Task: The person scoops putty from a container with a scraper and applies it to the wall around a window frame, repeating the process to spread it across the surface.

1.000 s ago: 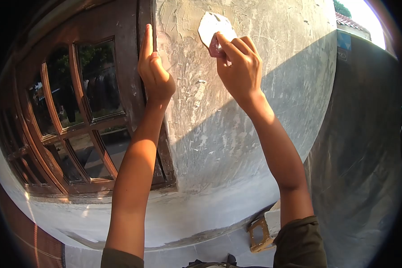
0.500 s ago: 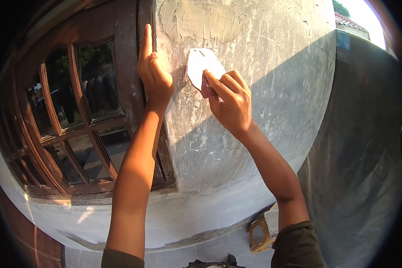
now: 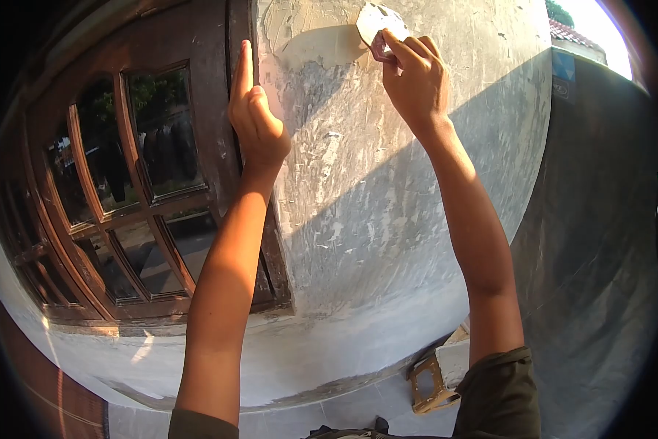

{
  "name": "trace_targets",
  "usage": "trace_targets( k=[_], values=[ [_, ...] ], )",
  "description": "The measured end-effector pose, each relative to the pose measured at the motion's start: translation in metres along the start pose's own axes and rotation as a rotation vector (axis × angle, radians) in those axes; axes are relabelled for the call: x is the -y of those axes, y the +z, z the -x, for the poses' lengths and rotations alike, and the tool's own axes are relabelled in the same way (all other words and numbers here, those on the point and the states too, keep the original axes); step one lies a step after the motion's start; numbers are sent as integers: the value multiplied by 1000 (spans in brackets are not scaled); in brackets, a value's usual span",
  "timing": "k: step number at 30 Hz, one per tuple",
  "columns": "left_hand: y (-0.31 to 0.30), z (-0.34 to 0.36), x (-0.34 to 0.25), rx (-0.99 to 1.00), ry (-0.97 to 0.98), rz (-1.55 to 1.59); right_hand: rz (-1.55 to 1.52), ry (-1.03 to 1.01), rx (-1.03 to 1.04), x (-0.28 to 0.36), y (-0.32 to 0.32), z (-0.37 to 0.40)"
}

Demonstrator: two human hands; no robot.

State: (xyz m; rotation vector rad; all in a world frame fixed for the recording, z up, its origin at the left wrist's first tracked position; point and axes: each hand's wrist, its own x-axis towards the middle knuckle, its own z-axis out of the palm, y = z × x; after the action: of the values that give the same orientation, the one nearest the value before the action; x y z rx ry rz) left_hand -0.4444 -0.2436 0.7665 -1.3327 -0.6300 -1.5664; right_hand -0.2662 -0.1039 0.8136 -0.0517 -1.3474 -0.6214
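My right hand (image 3: 423,84) grips a putty knife (image 3: 376,28) by its reddish handle, with the pale, wide blade against the upper wall. Beside the blade, a patch of cream-coloured filler (image 3: 300,42) covers the plaster, partly in the knife's shadow. My left hand (image 3: 259,123) is raised at the edge of the dark wooden window frame (image 3: 219,139), fingers stretched upward along it and nothing visible in them. Between my arms, the grey wall (image 3: 365,183) looks rough and streaked.
Glass panes (image 3: 164,124) fill the window on the left. A dark sheet (image 3: 585,241) hangs at the right. Low down near my right sleeve, a small yellowish stool (image 3: 428,388) stands on the tiled floor (image 3: 344,417), with something pale above it.
My right hand and the putty knife have moved up and to the right, from below the filler patch to its right side. My left hand stays almost in place.
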Motion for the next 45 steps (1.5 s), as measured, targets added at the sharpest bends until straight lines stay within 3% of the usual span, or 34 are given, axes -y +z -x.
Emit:
trace_targets(
  k=[8, 13, 16, 18, 24, 30, 40, 45],
  values=[
    [1, 1, 3, 1, 13, 0, 33, -66, 67, 1, 8, 15],
    [2, 1, 9, -19, 68, -17, 17, 33, 164, 42, -13, 69],
    [0, 2, -6, -7, -83, 70, -280, 64, 111, 90, -39, 99],
    [3, 1, 2, -29, -60, 78, -466, 111, 34, 112, -53, 89],
    [3, 1, -6, -35, -59, 38, -257, 41, -103, 63, -33, 14],
    [1, 0, 2, -12, -12, 32, -30, 18, -48, -9, -5, 2],
    [2, 1, 1, -2, 8, 52, 52, -100, 89, -9, 2, 25],
    [3, 1, 3, -2, -12, 10, -85, 2, 123, 32, -29, 59]
  ],
)
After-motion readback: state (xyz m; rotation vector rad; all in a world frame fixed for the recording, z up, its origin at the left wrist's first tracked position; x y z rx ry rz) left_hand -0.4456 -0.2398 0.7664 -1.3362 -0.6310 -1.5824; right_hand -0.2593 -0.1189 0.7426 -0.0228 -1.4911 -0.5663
